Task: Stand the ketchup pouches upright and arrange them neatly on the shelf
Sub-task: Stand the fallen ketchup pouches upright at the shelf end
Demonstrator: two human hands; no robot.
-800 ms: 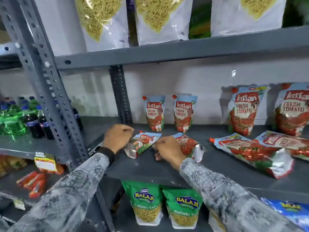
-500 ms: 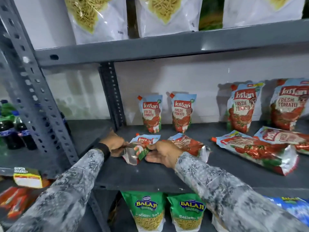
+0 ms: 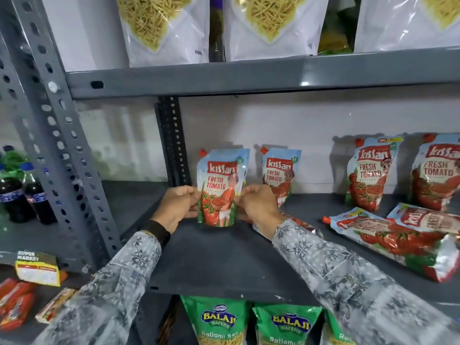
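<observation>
I hold a small Kissan ketchup pouch point(image 3: 219, 190) upright between both hands, its base on the grey shelf point(image 3: 224, 265). My left hand point(image 3: 176, 205) pinches its left edge and my right hand point(image 3: 258, 205) its right edge. Another small pouch point(image 3: 280, 175) stands at the back wall just to the right. A small pouch point(image 3: 301, 226) lies flat, mostly hidden behind my right wrist. Two large pouches point(image 3: 368, 173) point(image 3: 438, 173) stand at the right, and two large ones point(image 3: 398, 242) point(image 3: 428, 220) lie flat in front of them.
A perforated grey post point(image 3: 171, 140) stands at the shelf's back left and a thicker one point(image 3: 62, 145) at the front left. Cola bottles point(image 3: 25, 192) stand on the neighbouring shelf. Green Balaji bags point(image 3: 219, 322) hang below; white snack bags point(image 3: 164, 26) sit above.
The small pouch that lay flat under my hands now stands upright, held by both hands. The camera has moved closer to the shelf.
</observation>
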